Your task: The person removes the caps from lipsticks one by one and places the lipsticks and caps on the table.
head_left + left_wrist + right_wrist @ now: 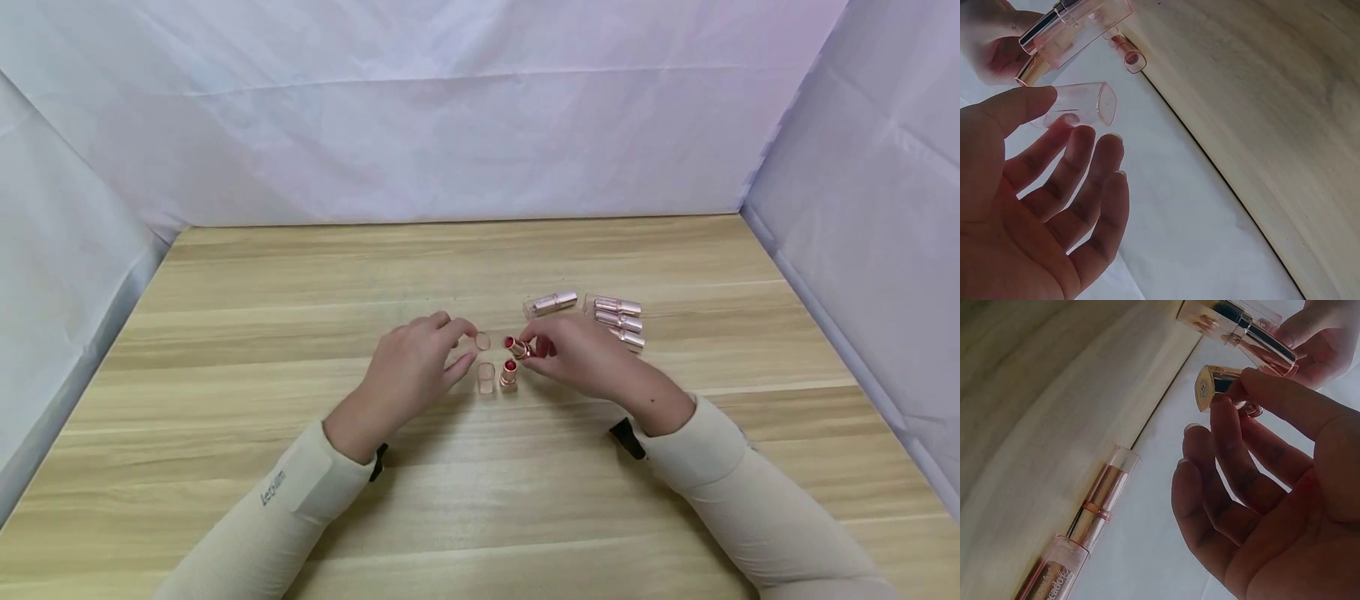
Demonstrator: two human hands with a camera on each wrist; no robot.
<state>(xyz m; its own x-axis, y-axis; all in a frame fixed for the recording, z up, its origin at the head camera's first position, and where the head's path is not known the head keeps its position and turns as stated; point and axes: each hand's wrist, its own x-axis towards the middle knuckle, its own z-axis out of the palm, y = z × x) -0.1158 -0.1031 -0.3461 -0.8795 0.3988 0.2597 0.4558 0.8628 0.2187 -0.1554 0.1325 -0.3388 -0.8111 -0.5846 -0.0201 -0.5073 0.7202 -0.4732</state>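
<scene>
Between thumb and fingertip, my left hand point(417, 357) pinches a clear pinkish lipstick cap point(1088, 104). A lipstick point(516, 347) with a red tip showing is pinched by my right hand point(583, 355); in the right wrist view its shiny gold base point(1204, 389) faces the camera. The held cap and lipstick are apart, with a small gap between them. Just nearer to me, a second uncapped lipstick point(509, 377) stands upright on the table. Left of it stands another clear cap point(486, 379).
One capped lipstick point(552, 304) lies on the wooden table point(315, 275) beyond my right hand. Several more capped lipsticks point(618, 321) lie side by side farther right, partly hidden by that hand. White cloth point(450, 150) walls the back and sides.
</scene>
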